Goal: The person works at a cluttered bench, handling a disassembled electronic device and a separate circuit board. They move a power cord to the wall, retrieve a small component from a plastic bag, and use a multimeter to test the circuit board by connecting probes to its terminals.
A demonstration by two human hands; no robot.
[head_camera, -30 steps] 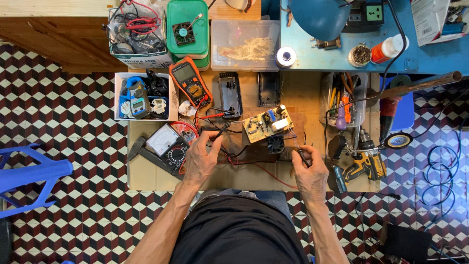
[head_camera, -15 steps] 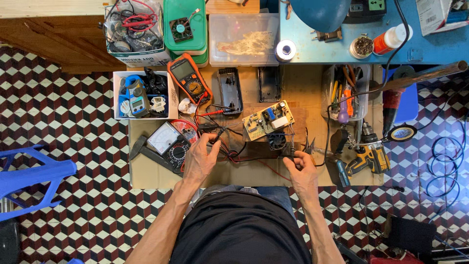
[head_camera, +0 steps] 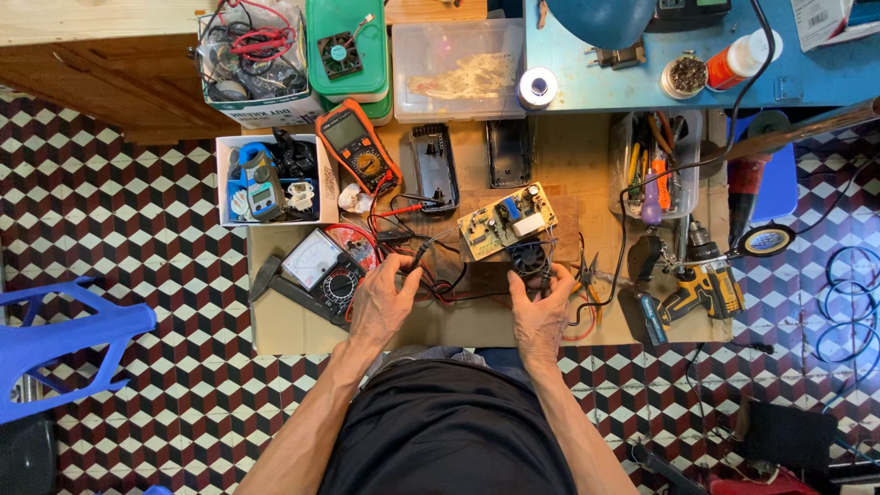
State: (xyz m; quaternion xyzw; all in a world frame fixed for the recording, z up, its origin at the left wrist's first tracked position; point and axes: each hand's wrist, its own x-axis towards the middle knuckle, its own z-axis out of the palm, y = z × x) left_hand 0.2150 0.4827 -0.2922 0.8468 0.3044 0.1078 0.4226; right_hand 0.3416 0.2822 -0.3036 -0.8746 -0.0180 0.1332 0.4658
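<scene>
Cardboard work mat [head_camera: 275, 339] on tiled floor | left hand [head_camera: 380, 307] pinching black probe [head_camera: 419, 257] at fingertips, 1 o'clock | right hand [head_camera: 541, 312] fingers curled around small black fan [head_camera: 529, 258], 12 o'clock.

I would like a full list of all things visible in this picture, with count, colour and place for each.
digital multimeter: 1, orange, upper middle of the cardboard mat.
analog meter: 1, black with white dial, beside the left hand.
circuit board: 1, beige, centre, on a wooden block.
small fan: 1, black, under the right fingertips.
probe leads: several, red and black, centre.
white tray: 1, left, holding a blue meter.
cordless drill: 1, yellow and black, right.
tool tub: 1, clear, right.
green box: 1, top.
blue stool: 1, left floor.
left hand: 1, gripping a black probe.
right hand: 1, touching the fan.
</scene>
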